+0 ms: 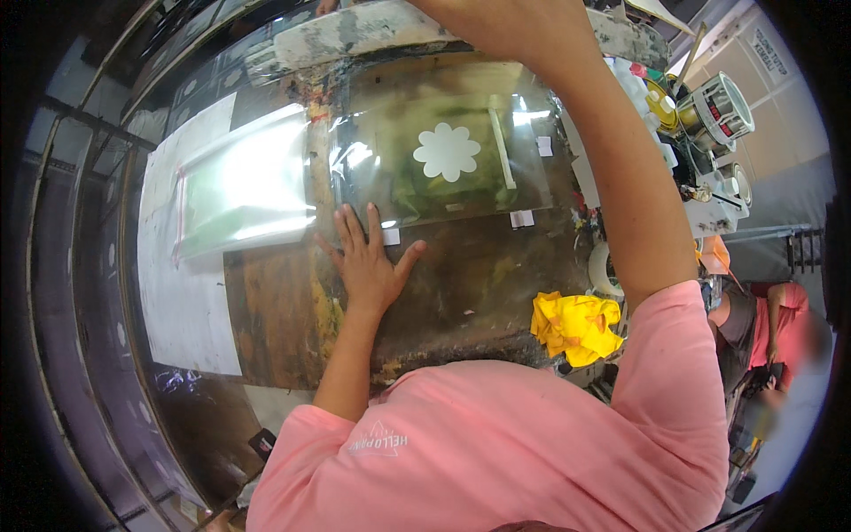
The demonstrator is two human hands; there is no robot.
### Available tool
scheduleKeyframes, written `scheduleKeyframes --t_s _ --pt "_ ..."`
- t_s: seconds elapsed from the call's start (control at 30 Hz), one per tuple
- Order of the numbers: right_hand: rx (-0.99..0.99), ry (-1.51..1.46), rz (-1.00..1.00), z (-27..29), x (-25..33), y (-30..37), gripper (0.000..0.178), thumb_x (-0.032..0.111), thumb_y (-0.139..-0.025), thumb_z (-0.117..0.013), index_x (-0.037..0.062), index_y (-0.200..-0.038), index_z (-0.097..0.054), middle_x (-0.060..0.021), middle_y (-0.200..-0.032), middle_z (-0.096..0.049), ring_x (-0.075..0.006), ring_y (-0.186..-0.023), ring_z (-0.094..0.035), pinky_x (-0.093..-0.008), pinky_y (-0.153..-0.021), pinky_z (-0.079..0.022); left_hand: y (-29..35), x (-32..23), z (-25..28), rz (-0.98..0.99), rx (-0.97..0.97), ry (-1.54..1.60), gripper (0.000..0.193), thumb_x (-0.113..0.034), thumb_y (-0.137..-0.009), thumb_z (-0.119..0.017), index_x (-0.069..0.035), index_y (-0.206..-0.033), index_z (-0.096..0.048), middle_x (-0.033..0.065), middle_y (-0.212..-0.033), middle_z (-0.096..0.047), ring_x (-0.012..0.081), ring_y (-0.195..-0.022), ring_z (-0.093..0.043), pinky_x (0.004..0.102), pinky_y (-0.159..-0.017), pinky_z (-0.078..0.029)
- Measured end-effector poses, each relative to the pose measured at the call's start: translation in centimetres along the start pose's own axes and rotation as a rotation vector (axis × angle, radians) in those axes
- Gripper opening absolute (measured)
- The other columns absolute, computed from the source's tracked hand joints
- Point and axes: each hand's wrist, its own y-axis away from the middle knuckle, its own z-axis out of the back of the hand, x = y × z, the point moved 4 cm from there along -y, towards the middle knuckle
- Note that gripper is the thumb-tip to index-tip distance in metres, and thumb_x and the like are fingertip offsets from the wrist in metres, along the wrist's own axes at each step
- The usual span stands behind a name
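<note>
My left hand (368, 270) lies with fingers spread on the brown, paint-stained worktable (461, 275). Its fingertips reach the near left edge of a clear, glossy sheet (372, 191). Through this sheet shows a white flower shape (447, 152) on a yellowish-green area, with a narrow white strip (503, 146) to its right. Small white tabs (523, 218) sit along the sheet's edges. My right arm stretches across to the far side, where my right hand (510, 27) is cut off by the upper edge of the view. Its fingers are mostly hidden.
Shiny clear plastic sheets (248, 182) lie on white paper (182, 310) at the left, beside metal rails. A crumpled yellow cloth (576, 328) and tape roll (605, 269) are near right. Paint cans (716, 111) stand farther right, with another person (776, 328) beyond.
</note>
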Motion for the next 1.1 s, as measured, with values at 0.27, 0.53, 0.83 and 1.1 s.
scheduleKeyframes --t_s 0.27,0.53,0.83,1.1 --pt "-0.005 -0.003 -0.019 0.1 -0.7 -1.0 0.056 0.048 -0.097 -0.055 -0.0005 -0.076 -0.072 -0.0237 -0.077 -0.072 -0.0405 -0.079 -0.071 -0.053 -0.083 -0.05 -4.2 -1.4 5.6 -0.102 -0.306 0.538 0.089 -0.058 -0.096 -0.072 0.01 -0.149 -0.054 0.0264 -0.155 -0.056 0.0421 -0.151 -0.045 0.0555 -0.129 -0.021" --pt "0.016 0.031 -0.024 0.1 0.0 0.2 0.05 0.046 -0.096 -0.06 0.0016 -0.077 -0.072 -0.021 -0.079 -0.073 -0.0399 -0.08 -0.072 -0.0535 -0.081 -0.049 -8.9 9.1 10.1 0.105 -0.511 0.654 0.051 -0.032 -0.098 -0.077 0.0 -0.138 -0.07 0.0229 -0.136 -0.071 0.0379 -0.131 -0.065 0.0437 -0.114 -0.046" --pt "0.029 0.001 -0.09 0.8 1.6 0.2 0.043 0.041 -0.093 -0.068 0.0027 -0.075 -0.067 -0.0197 -0.076 -0.067 -0.0406 -0.078 -0.067 -0.0518 -0.074 -0.045 -7.2 29.3 9.4 0.353 -0.509 0.475 0.052 -0.024 -0.096 -0.075 -0.002 -0.142 -0.067 0.0238 -0.137 -0.071 0.0381 -0.133 -0.065 0.0445 -0.118 -0.044" --pt "0.004 -0.012 -0.093 1.2 2.9 0.1 0.041 0.04 -0.094 -0.066 0.003 -0.076 -0.067 -0.0178 -0.073 -0.066 -0.0394 -0.077 -0.066 -0.05 -0.075 -0.044 -6.5 27.8 6.6 0.441 -0.489 -0.13 0.073 -0.051 -0.105 -0.061 -0.006 -0.161 -0.048 0.0252 -0.165 -0.044 0.0404 -0.158 -0.033 0.0662 -0.128 -0.017"
